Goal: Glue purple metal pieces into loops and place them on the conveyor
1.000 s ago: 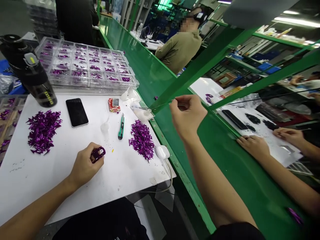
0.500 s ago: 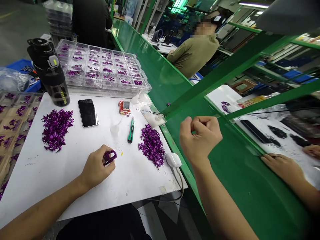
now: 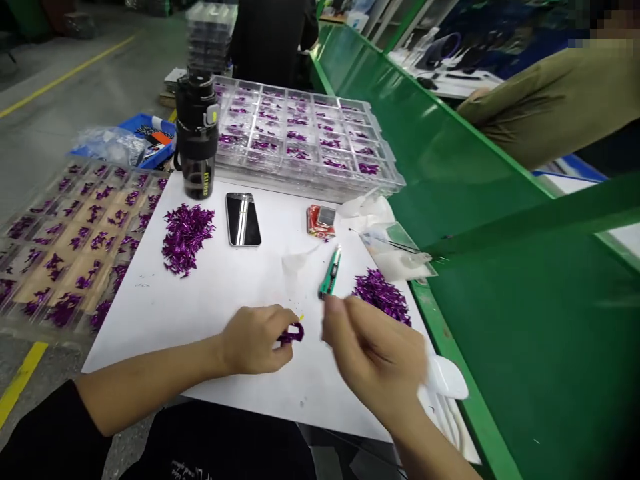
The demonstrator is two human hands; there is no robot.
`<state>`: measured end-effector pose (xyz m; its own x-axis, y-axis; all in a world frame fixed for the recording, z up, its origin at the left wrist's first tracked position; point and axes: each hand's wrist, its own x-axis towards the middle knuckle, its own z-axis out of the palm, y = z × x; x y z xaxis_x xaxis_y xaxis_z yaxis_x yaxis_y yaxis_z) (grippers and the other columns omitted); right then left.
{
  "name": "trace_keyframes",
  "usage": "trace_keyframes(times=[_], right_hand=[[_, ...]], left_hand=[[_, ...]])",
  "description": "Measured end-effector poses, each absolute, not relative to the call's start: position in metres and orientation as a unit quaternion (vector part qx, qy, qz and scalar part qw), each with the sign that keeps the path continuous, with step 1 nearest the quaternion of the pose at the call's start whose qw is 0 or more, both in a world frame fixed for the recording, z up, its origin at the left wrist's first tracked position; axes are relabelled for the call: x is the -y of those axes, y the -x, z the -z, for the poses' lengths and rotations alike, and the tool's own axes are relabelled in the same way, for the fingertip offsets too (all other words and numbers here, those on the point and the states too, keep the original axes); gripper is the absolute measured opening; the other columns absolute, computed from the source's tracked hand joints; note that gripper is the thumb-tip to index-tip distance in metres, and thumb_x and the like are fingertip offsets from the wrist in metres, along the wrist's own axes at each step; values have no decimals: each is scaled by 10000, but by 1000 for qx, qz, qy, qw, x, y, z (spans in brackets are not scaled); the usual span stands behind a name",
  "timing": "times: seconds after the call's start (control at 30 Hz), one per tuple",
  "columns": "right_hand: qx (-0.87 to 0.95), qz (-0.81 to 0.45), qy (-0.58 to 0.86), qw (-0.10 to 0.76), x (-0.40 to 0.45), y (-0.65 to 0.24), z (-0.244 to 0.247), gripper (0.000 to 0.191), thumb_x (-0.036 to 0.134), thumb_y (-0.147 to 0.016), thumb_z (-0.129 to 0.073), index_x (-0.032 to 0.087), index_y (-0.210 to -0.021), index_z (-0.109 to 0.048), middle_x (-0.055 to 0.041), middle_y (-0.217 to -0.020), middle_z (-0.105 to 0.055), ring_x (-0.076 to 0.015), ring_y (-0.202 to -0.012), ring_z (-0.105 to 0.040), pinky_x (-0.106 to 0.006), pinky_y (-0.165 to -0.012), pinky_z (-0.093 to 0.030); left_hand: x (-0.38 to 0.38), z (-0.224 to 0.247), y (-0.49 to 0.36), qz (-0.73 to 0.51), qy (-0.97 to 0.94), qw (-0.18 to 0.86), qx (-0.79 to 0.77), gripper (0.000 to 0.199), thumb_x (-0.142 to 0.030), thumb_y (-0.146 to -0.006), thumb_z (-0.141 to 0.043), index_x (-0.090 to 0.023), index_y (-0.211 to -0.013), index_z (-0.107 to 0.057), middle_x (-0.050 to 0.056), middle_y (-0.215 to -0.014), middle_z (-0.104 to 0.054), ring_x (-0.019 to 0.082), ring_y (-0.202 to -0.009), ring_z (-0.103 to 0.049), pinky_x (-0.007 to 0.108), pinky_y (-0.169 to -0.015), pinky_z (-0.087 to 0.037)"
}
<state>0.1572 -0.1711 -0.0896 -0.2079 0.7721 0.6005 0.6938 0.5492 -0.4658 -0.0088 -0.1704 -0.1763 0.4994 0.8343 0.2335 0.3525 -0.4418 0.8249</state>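
My left hand (image 3: 257, 339) is closed around a shiny purple ring-shaped piece (image 3: 295, 333) low over the white tabletop; part of it is hidden by my fingers. To its right, my right hand (image 3: 377, 353) hovers with curled fingers and thumb, slightly blurred. Whatever it may hold is hidden. Behind it a pile of small pointed purple pieces (image 3: 383, 293) is partly covered. A green utility knife (image 3: 330, 273) lies just beyond my right hand. Another purple pile (image 3: 187, 237) lies at the table's far left.
Stacked clear compartment trays (image 3: 300, 133) with purple pieces stand at the back, beside a black bottle (image 3: 197, 143). A phone (image 3: 243, 220), a small red box (image 3: 321, 222) and a white mouse-shaped device (image 3: 447, 377) lie on the table. A green conveyor (image 3: 500, 280) runs along the right.
My right hand has come left from above the green conveyor to over the table, near my left hand. The view has swung right-to-left, showing more floor and trays. My left hand keeps the purple piece.
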Motion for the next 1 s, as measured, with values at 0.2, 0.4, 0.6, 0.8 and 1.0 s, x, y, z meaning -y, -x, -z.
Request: trace_keyframes(times=[0.2, 0.4, 0.6, 0.8, 1.0], right_hand=[[870, -146, 468, 51, 94, -77, 112, 459, 310, -1104, -480, 200, -1548, -504, -70, -1076, -769, -216, -863, -737, -306, -710, -522], [861, -96, 499, -28, 67, -54, 141, 477, 355, -1122, -367, 229, -1553, -528, -119, -1094, -747, -264, -866, -731, -321, -666, -472], [864, -80, 497, -31, 67, -50, 147, 477, 336, -1121, -353, 207, -1522, -577, -137, -1019, -743, -254, -815, -717, -306, -641, -422], [867, -96, 487, 29, 74, -57, 142, 406, 316, -1088, -472, 195, -1433, -648, -94, -968, -751, -222, -792, -714, -292, -659, -474], [828, -109, 501, 226, 125, -127, 112, 290, 442, -1058, -553, 217, -1039, -734, -24, -778, -723, -161, -631, -671, -268, -637, -539]], left_hand=[[174, 176, 6, -250, -888, 310, -229, 162, -182, -728, -681, -287, -848, -648, 110, -733, -706, 256, -578, -617, 404, -437, -361], [172, 178, 6, -214, -908, 295, -208, 190, -163, -779, -664, -313, -893, -691, 127, -763, -706, 244, -555, -603, 400, -390, -354], [173, 180, 4, -217, -912, 285, -199, 170, -162, -773, -662, -309, -856, -676, 120, -758, -711, 227, -537, -590, 387, -369, -326], [173, 177, 5, -201, -917, 281, -201, 167, -173, -791, -638, -309, -870, -694, 128, -755, -710, 236, -562, -615, 396, -390, -363], [174, 172, 8, -208, -932, 241, -175, 145, -153, -782, -647, -278, -843, -688, 113, -697, -689, 217, -534, -586, 378, -396, -373]])
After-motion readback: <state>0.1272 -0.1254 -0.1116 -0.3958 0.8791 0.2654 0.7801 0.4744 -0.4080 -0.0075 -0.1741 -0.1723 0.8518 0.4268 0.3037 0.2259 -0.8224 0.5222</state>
